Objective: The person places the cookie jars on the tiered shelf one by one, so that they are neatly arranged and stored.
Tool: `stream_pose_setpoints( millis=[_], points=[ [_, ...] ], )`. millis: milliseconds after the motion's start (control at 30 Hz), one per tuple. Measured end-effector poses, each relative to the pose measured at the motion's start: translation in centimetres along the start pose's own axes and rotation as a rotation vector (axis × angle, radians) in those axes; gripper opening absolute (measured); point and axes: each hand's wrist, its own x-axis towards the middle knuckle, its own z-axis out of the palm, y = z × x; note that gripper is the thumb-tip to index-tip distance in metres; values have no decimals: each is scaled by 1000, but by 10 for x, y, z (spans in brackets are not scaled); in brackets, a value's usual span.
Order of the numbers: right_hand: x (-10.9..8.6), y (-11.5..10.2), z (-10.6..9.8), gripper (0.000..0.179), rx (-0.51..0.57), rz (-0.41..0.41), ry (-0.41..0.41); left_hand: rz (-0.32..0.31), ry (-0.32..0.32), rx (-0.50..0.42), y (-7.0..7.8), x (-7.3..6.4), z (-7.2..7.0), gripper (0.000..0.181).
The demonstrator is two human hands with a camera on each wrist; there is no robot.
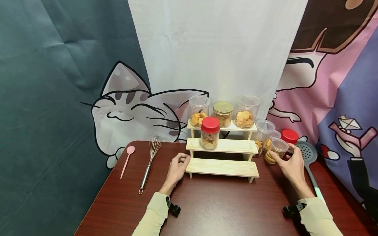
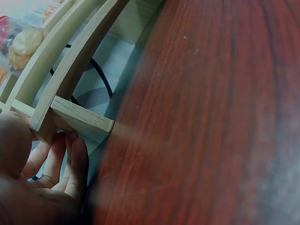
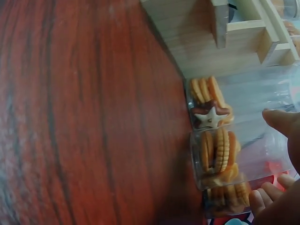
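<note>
Right hand (image 1: 291,165) gripping clear jar (image 1: 279,148) — round, ridged cookies (image 3: 221,151)

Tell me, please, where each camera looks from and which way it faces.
Head: on the head, facing forward and down at the three-tier pale wooden shelf; the left hand, right hand and cream sleeves show.
Left wrist: on that wrist, facing the shelf's end and the dark reddish wooden table; part of that hand shows.
Right wrist: on that wrist, facing clear cylindrical plastic jars beside the shelf; part of that hand shows.
Both wrist views share the shelf and table.
</note>
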Motion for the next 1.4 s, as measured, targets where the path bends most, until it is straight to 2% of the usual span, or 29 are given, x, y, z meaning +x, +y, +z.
stream_pose_setpoints(
  millis=[200,400,600,1000,1233,1400],
  points=[
    [-1,-2,1,80,-70,-14,-27,-1,1,-10,-1,0,-1,18],
    [-3,-3,-5,81,-74,-29,-49,4,1,-12,-1,0,1,19],
    [-6,-10,-14,81,-31,-62,-34,-2,3,-12,1,-1,1,17],
    [-15,-53,-27,74,149,-139,32,-6,5,-3,-1,-1,-1,17],
    [-18,-83,-28,73,173,-175,83,-14,9,11,-2,0,0,18],
    [-20,-102,-26,73,225,-193,88,0,6,8,-1,0,1,19]
  ],
)
